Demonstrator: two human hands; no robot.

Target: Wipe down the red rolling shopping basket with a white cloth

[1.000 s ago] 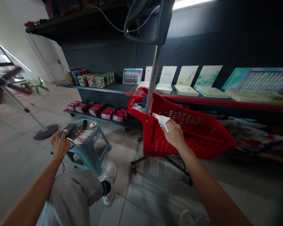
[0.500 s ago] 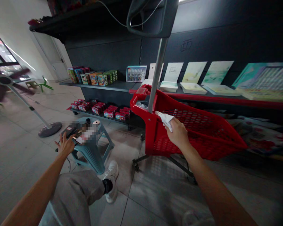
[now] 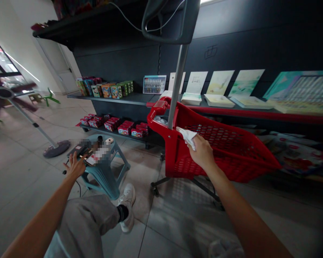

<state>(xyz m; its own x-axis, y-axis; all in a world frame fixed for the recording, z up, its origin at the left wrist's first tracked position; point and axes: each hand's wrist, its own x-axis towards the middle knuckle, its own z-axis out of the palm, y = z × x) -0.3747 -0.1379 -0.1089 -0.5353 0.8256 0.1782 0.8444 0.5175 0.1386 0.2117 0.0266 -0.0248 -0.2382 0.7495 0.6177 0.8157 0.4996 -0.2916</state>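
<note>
My right hand (image 3: 203, 153) is shut on a crumpled white tissue (image 3: 187, 137), holding it just above the side wall of a red plastic shopping cart (image 3: 226, 157). My left hand (image 3: 74, 166) hangs open with its fingers spread, close to a teal plastic stool (image 3: 103, 175). On the stool lie a dark flat device (image 3: 79, 147), a small white roll (image 3: 109, 141) and items hidden by a pixelated patch. My left fingertips are just below the stool's near edge, and I cannot tell whether they touch it.
A metal pole (image 3: 177, 86) rises from the tilted cart to a black handle. Dark shelves (image 3: 110, 98) hold boxes and art books behind it. A standing fan (image 3: 29, 125) is at left, and my knee and white sneaker (image 3: 127, 208) are below the stool.
My left hand has moved slightly down and away from the stool's top, with its fingers spread wider. My right hand still holds the tissue, and the view has shifted only a little.
</note>
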